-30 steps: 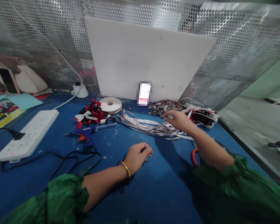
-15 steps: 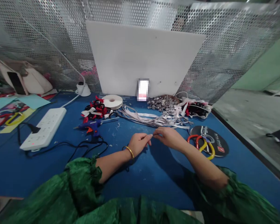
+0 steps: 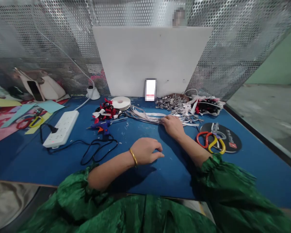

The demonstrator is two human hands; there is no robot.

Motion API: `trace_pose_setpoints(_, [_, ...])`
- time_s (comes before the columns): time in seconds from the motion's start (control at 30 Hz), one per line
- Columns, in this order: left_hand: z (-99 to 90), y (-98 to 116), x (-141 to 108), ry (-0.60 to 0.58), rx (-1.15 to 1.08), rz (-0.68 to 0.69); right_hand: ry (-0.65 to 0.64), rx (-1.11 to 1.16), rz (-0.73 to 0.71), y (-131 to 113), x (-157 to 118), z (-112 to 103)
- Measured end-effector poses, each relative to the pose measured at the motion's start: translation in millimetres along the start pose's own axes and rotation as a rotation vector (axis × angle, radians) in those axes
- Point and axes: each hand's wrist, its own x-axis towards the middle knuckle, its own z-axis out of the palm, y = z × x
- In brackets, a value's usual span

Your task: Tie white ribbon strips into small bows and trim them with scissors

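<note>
My left hand (image 3: 149, 151), with a gold bangle at the wrist, hovers over the blue table (image 3: 145, 181); its thumb and fingers are apart with nothing between them. Farther forward and to the right, my right hand (image 3: 172, 125) reaches onto the long pale ribbons (image 3: 145, 116), its fingertips bent down at their front edge. Whether those fingers pinch a ribbon is too small to tell. Behind that hand lies a heap of short grey ribbon pieces (image 3: 173, 101). A white ribbon roll (image 3: 121, 103) sits at the left end of the strips.
Red and black bows (image 3: 104, 111) and a blue glue gun (image 3: 103, 127) with a black cord lie left. A white power strip (image 3: 61, 129) is farther left. Scissors (image 3: 203, 139) rest on a black disc (image 3: 230, 137) at right. A phone (image 3: 150, 90) leans on the white board (image 3: 150, 58).
My hands have parted. The right one has moved forward onto the ribbons, while the left has opened and stayed near the front middle. The view has shifted slightly.
</note>
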Motion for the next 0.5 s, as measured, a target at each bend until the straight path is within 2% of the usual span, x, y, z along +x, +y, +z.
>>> trace_pose_setpoints(0.13, [10.4, -17.5, 3.7, 0.197, -0.055, -0.112, 0.020, -0.002, -0.071, -9.8, 4.6, 4.7])
trace_pose_setpoints(0.2, [14.5, -27.2, 5.6, 0.251, -0.112, -0.181, 0.040, 0.000, -0.069, -11.0, 2.4, 5.7])
trace_pose_setpoints(0.4, [20.2, -43.4, 6.9, 0.299, -0.279, -0.327, 0.097, 0.074, -0.007, -2.5, -7.3, 4.5])
trace_pose_setpoints(0.5, [22.0, -45.2, 7.3, 0.302, -0.315, -0.340, 0.115, 0.135, 0.019, 0.1, -9.0, 1.3])
